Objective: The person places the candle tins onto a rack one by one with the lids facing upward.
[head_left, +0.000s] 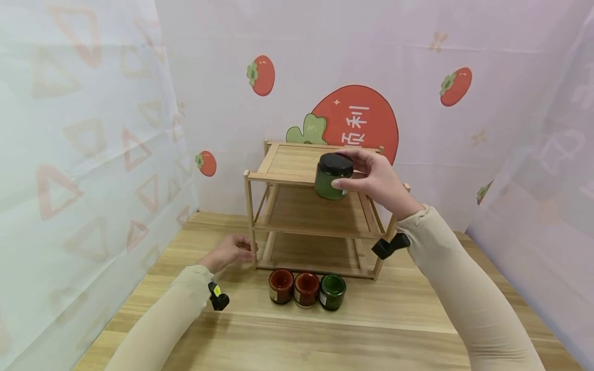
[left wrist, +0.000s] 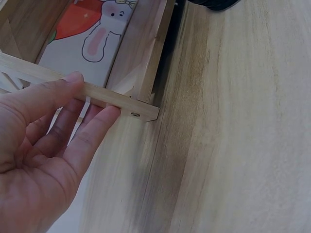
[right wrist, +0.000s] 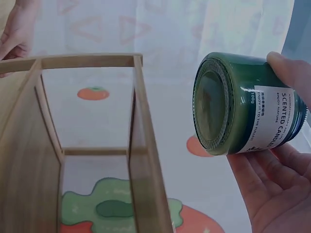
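Observation:
My right hand [head_left: 378,180] holds a green glass scented candle jar [head_left: 328,186] with a black lid, thumb on one side and fingers on the other. It is held up in front of the top board of a three-tier wooden shelf [head_left: 297,161]. The right wrist view shows the jar's round base and the white label [right wrist: 274,114] reading "SCENTED CANDLE". Low at the shelf's left front, my left hand [head_left: 232,251] pinches the wooden post [left wrist: 131,105] between thumb and fingers, near its foot.
In front of the shelf, two red glass jars [head_left: 281,288] [head_left: 307,291] and a green glass jar [head_left: 332,293] stand in a row on the wooden table [head_left: 278,340]. Printed white cloth [head_left: 223,93] hangs behind and at both sides.

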